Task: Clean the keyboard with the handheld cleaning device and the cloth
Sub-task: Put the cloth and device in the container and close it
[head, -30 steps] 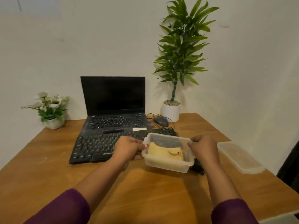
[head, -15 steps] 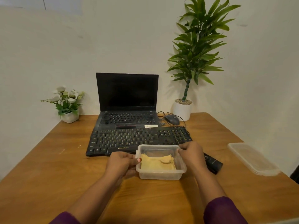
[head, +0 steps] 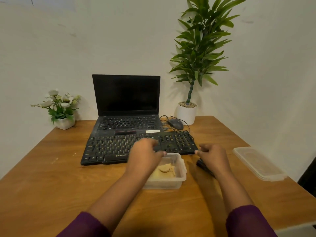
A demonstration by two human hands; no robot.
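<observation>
The black keyboard (head: 109, 147) lies in front of the laptop (head: 126, 96). A clear plastic container (head: 183, 168) stands on the table just in front of the keyboard, with a yellow cloth (head: 165, 170) crumpled inside. My left hand (head: 145, 153) hovers, blurred, over the keyboard's front edge and the container's left rim, fingers loosely curled and holding nothing. My right hand (head: 212, 156) is beside the keyboard's right front corner, thumb tip close to it, also holding nothing. A black handheld device (head: 203, 166) lies on the table, mostly hidden under my right hand.
The container's clear lid (head: 258, 163) lies near the table's right edge. A black mouse (head: 175, 124) with its cable and a tall plant in a white pot (head: 186, 114) stand behind the keyboard. White flowers in a small pot (head: 64, 123) stand at the back left.
Both hands have let go of the container, which now rests on the table. The left hand moved up over the keyboard; the right hand moved out to the keyboard's right corner.
</observation>
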